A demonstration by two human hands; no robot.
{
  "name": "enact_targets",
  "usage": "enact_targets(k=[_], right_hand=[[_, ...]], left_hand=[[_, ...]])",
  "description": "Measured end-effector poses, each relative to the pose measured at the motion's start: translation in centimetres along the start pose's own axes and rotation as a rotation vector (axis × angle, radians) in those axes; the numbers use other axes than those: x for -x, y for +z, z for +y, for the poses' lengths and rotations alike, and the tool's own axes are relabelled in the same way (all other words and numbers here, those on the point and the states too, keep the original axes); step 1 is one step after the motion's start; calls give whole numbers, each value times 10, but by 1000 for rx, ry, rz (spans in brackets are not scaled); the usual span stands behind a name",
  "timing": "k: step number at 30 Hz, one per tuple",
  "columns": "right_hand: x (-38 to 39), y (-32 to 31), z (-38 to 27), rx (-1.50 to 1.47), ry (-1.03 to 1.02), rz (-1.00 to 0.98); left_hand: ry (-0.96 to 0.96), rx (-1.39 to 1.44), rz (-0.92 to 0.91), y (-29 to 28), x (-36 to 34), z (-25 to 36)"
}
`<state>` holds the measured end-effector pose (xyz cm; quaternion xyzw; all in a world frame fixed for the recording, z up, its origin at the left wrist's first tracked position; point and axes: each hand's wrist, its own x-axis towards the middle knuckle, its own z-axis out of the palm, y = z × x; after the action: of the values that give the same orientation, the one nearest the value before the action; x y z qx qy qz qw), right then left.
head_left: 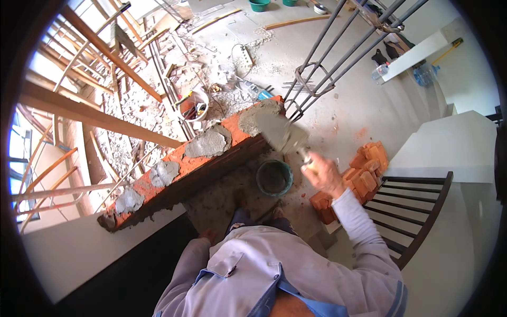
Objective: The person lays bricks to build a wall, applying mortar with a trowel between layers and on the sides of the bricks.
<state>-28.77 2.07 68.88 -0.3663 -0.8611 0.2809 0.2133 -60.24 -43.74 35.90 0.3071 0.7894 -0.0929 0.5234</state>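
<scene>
My right hand [325, 174] grips the handle of a trowel [285, 134], whose blurred blade is at the far end of an orange brick wall [145, 185], on or just over a patch of wet grey mortar [251, 119]. Other mortar patches [206, 141] lie along the wall's top. My left hand [207, 235] hangs low beside my body, below the wall, mostly hidden by my sleeve; its fingers are unclear. A teal bucket [289, 177] with grey mortar stands on the floor below the trowel. Stacked orange bricks [364, 177] lie right of the bucket.
Wooden props [95, 116] crowd the left over scattered debris. Upright steel rebar [317, 74] rises beyond the wall's end. A dark railing [417, 222] is at right. A white bucket of tools [187, 111] and a white board with bottles [412, 58] are farther off.
</scene>
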Motion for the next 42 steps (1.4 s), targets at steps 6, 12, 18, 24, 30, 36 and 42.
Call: enact_targets(k=[6,12,18,24,30,36,42], right_hand=[[-9,66,39,-10,40,23],[-17,83,80,-133,144,66],[55,116,105,-123,-56,221],[112,14,117,-755,698,-75],[125,-60,263,-736,805,-116],[99,-181,358,-687,793,-258],[33,-238,440,-716,830,-233]], left_hand=[[244,-10,354,-31,-23,-11],[314,3,354,-46,-27,-43],[352,219,-20,-52,-79,-70],[166,-60,281,-26,-75,9],[5,436,313,-36,-36,228],[-109,744,355,30,54,370],[-171,916,406,137,32,416]])
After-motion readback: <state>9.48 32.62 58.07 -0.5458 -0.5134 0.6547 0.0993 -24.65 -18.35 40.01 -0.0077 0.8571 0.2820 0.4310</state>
